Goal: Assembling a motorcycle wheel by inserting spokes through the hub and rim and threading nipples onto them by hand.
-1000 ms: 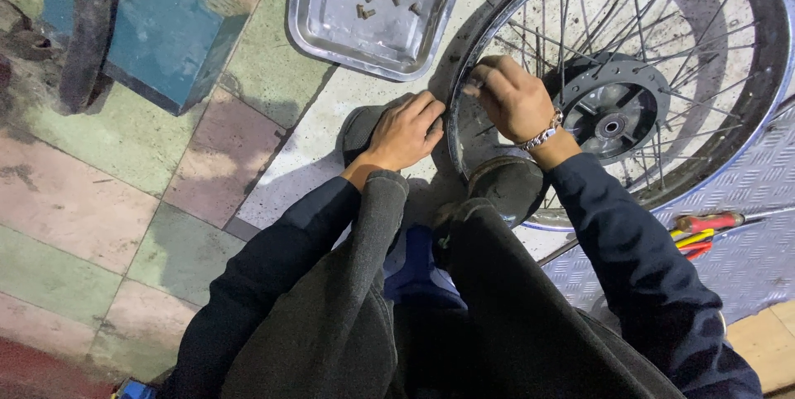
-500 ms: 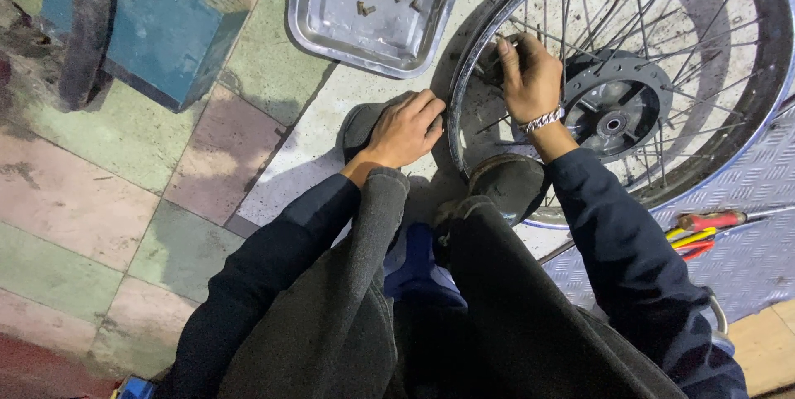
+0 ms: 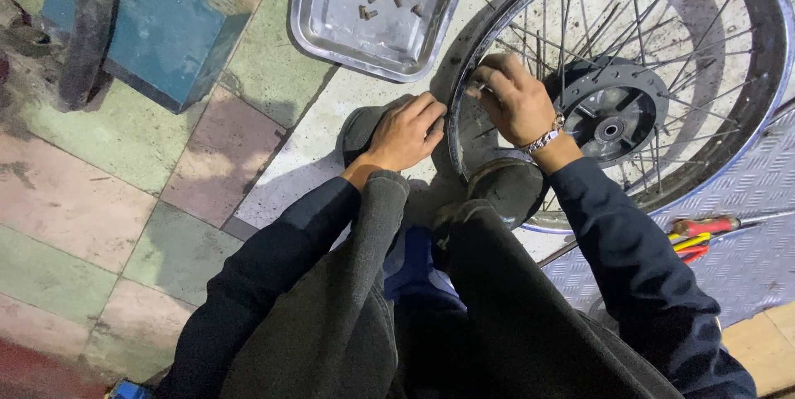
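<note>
A spoked wheel [image 3: 749, 2] with a chrome rim and a dark hub [image 3: 617, 109] lies flat on the floor in front of me. My left hand [image 3: 407, 130] rests on the near left outside of the rim, fingers curled against it. My right hand [image 3: 513, 97], a bracelet on its wrist, reaches inside the rim and pinches a spoke close to the rim. My dark shoes sit by the rim's near edge, under my knees.
A steel tray [image 3: 339, 14] with several small brown nipples stands beyond my left hand. A blue block [image 3: 170, 26] lies at far left on coloured tiles. Red and yellow handled tools [image 3: 696, 235] lie on the checker plate at right.
My right hand has shifted along the inside of the rim, up and then slightly back toward the left. The left hand stays on the rim.
</note>
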